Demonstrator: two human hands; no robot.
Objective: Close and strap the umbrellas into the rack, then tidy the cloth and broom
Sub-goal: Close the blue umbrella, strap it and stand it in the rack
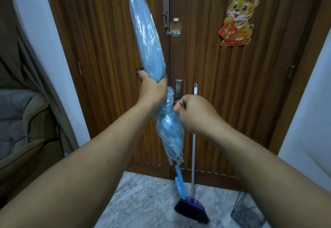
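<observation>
Your left hand (152, 88) grips the folded blue umbrella (148, 39) mid-canopy, tip up, handle down. Your right hand (195, 113) pinches the canopy just below. Broom (192, 208) leans against door (215, 66); wire rack (245, 211) stands right of it.

The room is lit softly and evenly, a bit dim. The white walls (309, 113) look pale blue. Shiny streaks of glare sit on the umbrella (146, 36). The picture bends at the edges, so the door (206, 66) frame leans. The broom (192, 208) head is smeared and fuzzy. The right hand (195, 113) looks a little soft too.
</observation>
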